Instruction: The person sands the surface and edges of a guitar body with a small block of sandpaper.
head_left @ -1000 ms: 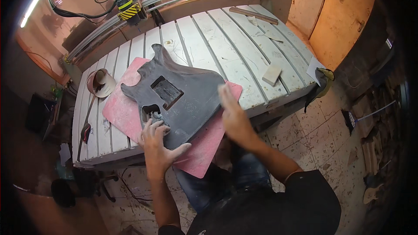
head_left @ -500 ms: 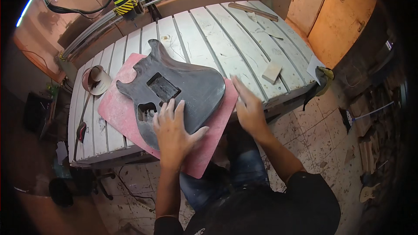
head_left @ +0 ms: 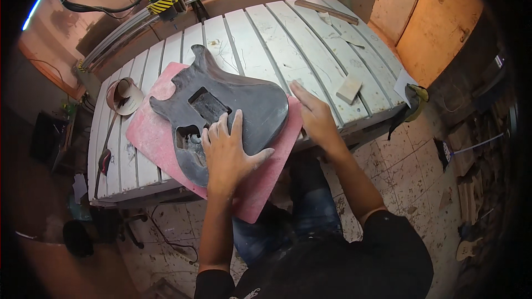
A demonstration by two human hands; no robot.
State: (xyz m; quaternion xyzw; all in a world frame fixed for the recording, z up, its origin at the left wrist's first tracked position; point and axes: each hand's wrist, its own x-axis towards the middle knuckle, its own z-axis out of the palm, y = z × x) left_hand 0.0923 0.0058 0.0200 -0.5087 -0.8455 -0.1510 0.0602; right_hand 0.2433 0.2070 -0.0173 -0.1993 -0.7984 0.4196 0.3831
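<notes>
Two hands work a dark guitar body (head_left: 221,116) lying flat on a pink pad (head_left: 266,171), which seems there to cushion it and keep it from sliding on the slatted table (head_left: 277,39). The left hand (head_left: 230,149) lies palm down on the body's lower half, fingers together and spread flat, thumb out toward the pad's near corner; it presses rather than grasps, likely to pin the body in place. Just beyond its fingertips are the cut-out pockets in the body's face. The right hand (head_left: 313,116) rests open at the body's right edge, fingers straight and pointing away from the person, touching the pad's edge and the table beside it; whether it touches the body itself I cannot tell. It closes on nothing.

Right of that hand, apart from it, sits a small pale wood block (head_left: 349,88). Far beyond it a wood strip (head_left: 327,11) lies on the slats. Left of the left hand, past the pad, a curled roll of sandpaper (head_left: 124,97) sits near the table edge.
</notes>
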